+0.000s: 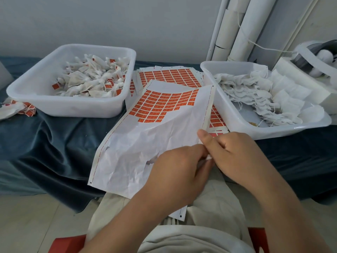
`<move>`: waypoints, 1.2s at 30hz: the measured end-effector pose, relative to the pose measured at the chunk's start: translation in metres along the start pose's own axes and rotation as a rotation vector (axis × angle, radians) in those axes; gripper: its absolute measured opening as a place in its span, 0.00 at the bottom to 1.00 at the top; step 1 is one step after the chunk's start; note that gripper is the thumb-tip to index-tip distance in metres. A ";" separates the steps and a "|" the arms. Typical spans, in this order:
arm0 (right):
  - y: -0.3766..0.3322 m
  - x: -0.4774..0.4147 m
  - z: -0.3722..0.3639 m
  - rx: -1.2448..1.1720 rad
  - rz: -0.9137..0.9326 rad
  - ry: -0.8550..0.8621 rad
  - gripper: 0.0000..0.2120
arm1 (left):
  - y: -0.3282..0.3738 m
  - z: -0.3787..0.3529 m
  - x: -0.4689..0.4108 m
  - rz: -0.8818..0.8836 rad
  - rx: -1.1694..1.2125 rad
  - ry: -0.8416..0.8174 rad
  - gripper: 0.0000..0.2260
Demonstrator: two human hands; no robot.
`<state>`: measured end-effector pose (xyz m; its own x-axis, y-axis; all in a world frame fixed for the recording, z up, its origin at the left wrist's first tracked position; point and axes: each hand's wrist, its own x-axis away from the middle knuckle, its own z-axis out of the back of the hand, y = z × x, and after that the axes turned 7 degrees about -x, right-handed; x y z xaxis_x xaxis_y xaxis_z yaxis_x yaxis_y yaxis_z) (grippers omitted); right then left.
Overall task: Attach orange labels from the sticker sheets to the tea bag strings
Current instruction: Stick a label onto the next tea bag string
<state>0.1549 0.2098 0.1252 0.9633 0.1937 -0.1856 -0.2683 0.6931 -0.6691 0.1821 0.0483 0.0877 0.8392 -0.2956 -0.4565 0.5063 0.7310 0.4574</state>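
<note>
A crumpled white sticker sheet (145, 128) lies over my lap and the table edge, with orange labels (160, 105) left on its far half. My left hand (175, 172) and my right hand (235, 154) meet over the sheet's near right part, fingers curled together around a small white thing (208, 158), probably a tea bag; what exactly they pinch is hidden. More full sticker sheets (169, 75) are stacked behind. The left tub (76, 105) holds tea bags with orange labels (91, 79). The right tub (237, 123) holds unlabelled tea bags (255, 95).
A dark blue cloth (54, 143) covers the table. A few labelled tea bags (16, 108) lie left of the left tub. White pipes (237, 33) stand at the back right, and a white device with tape (310, 70) sits at the far right. A red stool edge (67, 243) shows below.
</note>
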 end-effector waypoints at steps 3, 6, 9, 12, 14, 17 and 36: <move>0.004 -0.002 -0.015 -0.044 0.154 0.162 0.34 | 0.000 -0.001 0.001 0.078 0.022 0.046 0.12; 0.007 -0.005 -0.028 -0.161 0.178 0.182 0.32 | -0.006 0.003 -0.001 0.054 0.008 0.097 0.11; 0.015 -0.010 -0.034 -0.478 -0.044 0.130 0.33 | -0.021 0.015 -0.007 0.131 0.452 -0.008 0.08; 0.025 -0.018 -0.041 -1.097 -0.337 0.104 0.21 | -0.063 0.015 -0.021 0.343 0.379 0.136 0.09; 0.033 -0.025 -0.048 -1.506 -0.407 0.084 0.10 | -0.095 0.009 -0.039 0.457 -0.007 0.153 0.11; 0.041 -0.032 -0.059 -1.730 -0.509 0.127 0.03 | -0.133 -0.002 -0.065 0.620 -0.215 -0.034 0.25; 0.046 -0.029 -0.103 -1.317 -0.725 -0.113 0.06 | -0.119 -0.033 0.002 0.189 -0.599 0.030 0.13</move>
<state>0.1143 0.1644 0.0262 0.8616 0.1859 0.4724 0.5037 -0.4296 -0.7495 0.1167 -0.0188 0.0077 0.8931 -0.1168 -0.4344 0.1436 0.9892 0.0291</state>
